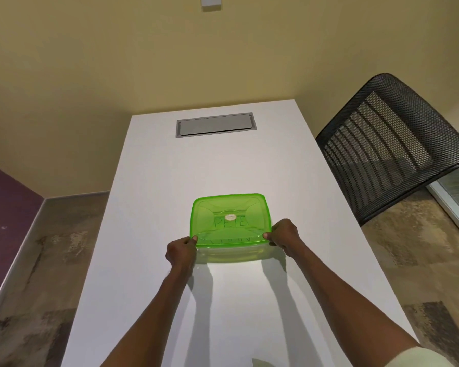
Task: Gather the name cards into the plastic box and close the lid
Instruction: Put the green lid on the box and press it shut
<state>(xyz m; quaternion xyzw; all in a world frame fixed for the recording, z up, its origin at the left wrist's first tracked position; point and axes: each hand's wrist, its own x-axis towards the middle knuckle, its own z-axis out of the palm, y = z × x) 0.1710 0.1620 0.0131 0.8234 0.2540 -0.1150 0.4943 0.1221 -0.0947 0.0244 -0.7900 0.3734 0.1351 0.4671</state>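
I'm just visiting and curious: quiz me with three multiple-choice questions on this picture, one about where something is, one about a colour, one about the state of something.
1. Where does the plastic box stand?
A. on the white table
B. on the chair
C. on the floor

2. What colour is the lid?
A. red
B. green
C. black

3. What are the hands doing?
A. hanging idle
B. lifting a card
C. gripping the box's near corners

Answers:
1 A, the box rests on the tabletop.
2 B, the lid is see-through green, with a name card visible beneath.
3 C, the left hand and right hand each pinch a corner, thumbs on the lid.
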